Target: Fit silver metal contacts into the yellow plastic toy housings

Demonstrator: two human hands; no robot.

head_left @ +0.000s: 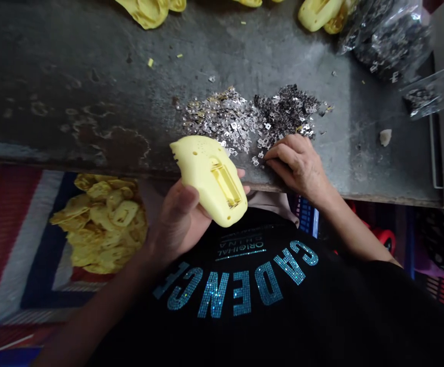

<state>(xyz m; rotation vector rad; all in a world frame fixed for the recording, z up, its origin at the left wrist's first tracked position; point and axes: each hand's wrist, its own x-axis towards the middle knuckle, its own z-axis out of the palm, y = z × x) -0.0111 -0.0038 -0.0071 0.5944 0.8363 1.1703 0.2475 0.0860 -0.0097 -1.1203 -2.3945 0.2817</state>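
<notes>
black shirt fills the near view; left of it, yellow plastic casings heap on a striped mat; left hand grips one casing above the table edge; right hand curls at the metal clips, whether pinching one i cannot tell.

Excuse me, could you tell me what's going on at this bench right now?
A person holds a pale yellow plastic casing in their left hand above a worn grey bench. Their right hand is at the edge of a scattered pile of small metal clips. More yellow casings lie heaped on a striped mat, and a plastic bag of clips sits on the bench.
</notes>
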